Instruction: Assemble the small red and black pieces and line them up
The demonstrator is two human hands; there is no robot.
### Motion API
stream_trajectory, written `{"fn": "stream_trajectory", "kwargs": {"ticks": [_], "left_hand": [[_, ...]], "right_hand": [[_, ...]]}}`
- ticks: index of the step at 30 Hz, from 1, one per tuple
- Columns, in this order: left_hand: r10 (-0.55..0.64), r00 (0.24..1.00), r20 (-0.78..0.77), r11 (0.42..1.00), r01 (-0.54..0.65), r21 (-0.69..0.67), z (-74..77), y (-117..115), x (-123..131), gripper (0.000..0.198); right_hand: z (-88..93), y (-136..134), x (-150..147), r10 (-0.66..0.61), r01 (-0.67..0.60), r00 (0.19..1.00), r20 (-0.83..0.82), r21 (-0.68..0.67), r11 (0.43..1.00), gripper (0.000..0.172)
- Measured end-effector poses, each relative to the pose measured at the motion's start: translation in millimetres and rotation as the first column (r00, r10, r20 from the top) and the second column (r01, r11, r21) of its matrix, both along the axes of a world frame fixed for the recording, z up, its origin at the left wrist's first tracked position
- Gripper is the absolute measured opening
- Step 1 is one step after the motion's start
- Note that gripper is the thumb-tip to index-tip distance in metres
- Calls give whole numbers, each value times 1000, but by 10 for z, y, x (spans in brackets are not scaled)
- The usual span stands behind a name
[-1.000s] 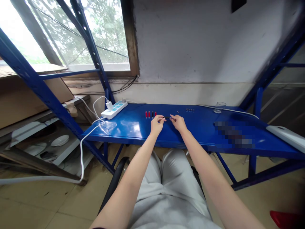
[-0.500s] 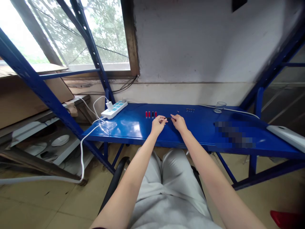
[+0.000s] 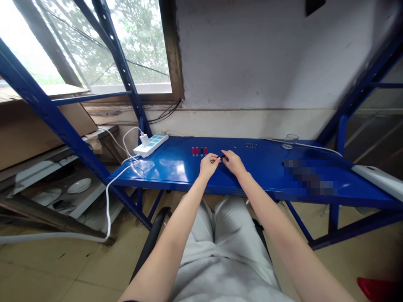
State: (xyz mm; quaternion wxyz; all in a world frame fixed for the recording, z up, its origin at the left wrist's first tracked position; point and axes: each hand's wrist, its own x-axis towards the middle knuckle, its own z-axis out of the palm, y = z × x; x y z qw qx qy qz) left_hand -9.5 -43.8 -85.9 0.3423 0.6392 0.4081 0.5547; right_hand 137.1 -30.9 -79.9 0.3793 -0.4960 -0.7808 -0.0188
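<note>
While four red and black tubes (image 3: 197,151) stand on the worktop (image 3: 267,165), the left hand (image 3: 207,165) near them pinches one end of a short black piece (image 3: 221,156), the right hand (image 3: 234,163) gripping the other; a glass (image 3: 290,141) sits farther right.

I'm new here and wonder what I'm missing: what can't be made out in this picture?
All in the head view:
Black piece: partly covered by the left hand and right hand; too small to identify.
Small bits towards the back of the table: too tiny to identify.
Dark object: blurred into blocks.
White object: cut off by the right edge.
Red object: cut off by the bottom edge.
</note>
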Motion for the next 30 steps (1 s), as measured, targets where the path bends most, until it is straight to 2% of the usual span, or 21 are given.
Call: {"fn": "stream_trajectory", "kwargs": {"ticks": [16, 22, 30], "left_hand": [[-23, 999, 41, 999, 24, -23, 44, -30, -11, 14], [64, 996, 60, 998, -65, 12, 26, -17, -5, 16], [108, 990, 94, 994, -110, 10, 21, -13, -7, 19]], "right_hand": [[-17, -3, -6, 45, -45, 998, 33, -8, 999, 39], [-11, -19, -65, 75, -74, 997, -32, 21, 997, 39], [20, -54, -110, 85, -82, 994, -74, 34, 996, 20]]}}
